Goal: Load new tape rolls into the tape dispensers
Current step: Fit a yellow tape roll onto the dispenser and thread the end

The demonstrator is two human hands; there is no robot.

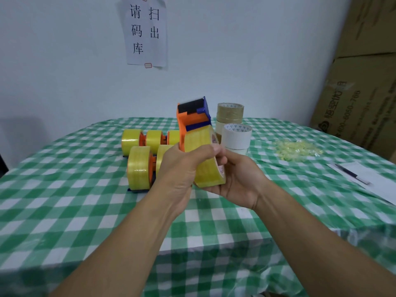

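Yellow transparent tape roll (205,159) sits in the orange and blue plastic dispenser (192,118), held up above the green checked tablecloth (85,200). The left hand (182,170) grips the dispenser to steady it, while the right hand (237,181) cups and pinches the roll, probably seating it. Five loaded dispensers (139,168) lie behind, I think, partly hidden. Four spare brown and white rolls (235,138) stand stacked.

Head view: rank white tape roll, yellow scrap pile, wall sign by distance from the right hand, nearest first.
1. white tape roll: just behind the right hand, which holds the yellow tape roll.
2. yellow scrap pile: farther back, to the right.
3. wall sign: high up at the back, to the left.
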